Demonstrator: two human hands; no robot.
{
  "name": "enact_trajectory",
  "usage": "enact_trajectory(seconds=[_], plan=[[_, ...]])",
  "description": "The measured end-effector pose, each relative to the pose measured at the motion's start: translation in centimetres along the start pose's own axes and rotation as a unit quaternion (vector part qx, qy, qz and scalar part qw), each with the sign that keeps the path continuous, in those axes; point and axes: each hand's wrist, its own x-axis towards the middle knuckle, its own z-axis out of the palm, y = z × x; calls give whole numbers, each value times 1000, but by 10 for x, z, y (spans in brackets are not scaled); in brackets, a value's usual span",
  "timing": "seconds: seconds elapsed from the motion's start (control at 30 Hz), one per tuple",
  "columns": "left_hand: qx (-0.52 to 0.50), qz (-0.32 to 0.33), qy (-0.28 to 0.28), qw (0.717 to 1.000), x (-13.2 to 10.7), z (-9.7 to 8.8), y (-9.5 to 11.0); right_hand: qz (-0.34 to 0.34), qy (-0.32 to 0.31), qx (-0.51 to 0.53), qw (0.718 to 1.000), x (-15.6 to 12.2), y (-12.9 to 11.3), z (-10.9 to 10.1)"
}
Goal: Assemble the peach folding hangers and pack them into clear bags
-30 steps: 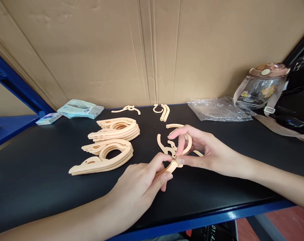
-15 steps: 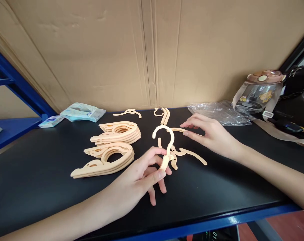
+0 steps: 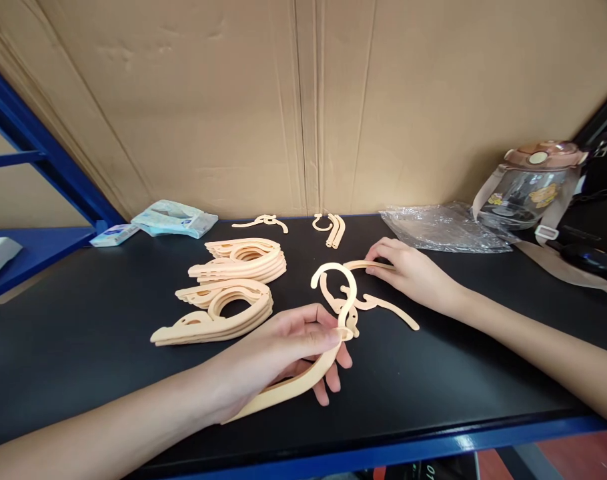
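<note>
My left hand (image 3: 303, 340) is closed on a cream folding hanger (image 3: 303, 380), with its hook pointing up and one arm reaching down toward me. To the right, my right hand (image 3: 406, 267) pinches a thin curved hanger arm (image 3: 358, 265) lying near the table's middle. Between the hands lie loose hanger pieces (image 3: 393, 312), partly hidden behind the held hook. Left of my hands are two stacks of folded hangers, a nearer stack (image 3: 253, 320) and a farther stack (image 3: 268, 270).
At the back lie more hanger pieces (image 3: 336, 230) and a small hanger (image 3: 266, 221). Tissue packs (image 3: 176, 219) sit at the back left. Plastic film (image 3: 443, 230) and a strapped clear bottle (image 3: 526, 190) are at the right. Cardboard (image 3: 208, 100) walls the back of the black table (image 3: 433, 393).
My left hand has turned, so the hanger's arm now shows below the hook. My right hand's fingers have closed on the curved hanger arm. The whole view has shifted slightly.
</note>
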Motion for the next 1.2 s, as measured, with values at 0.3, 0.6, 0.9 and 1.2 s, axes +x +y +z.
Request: enact_trajectory(seconds=[0.3,0.6,0.9,1.2], plan=[[22,-14,47,999,-1,3,5,-31,13,167,985,-14,-27,-17],[30,2,64,998,-1,-1,3,-279,26,-8,960,-25,-56,-15],[35,0,72,997,0,0,5,-293,35,-46,954,-23,-50,-15],[0,14,53,999,1,0,4,-314,39,-54,947,-24,-51,-14]])
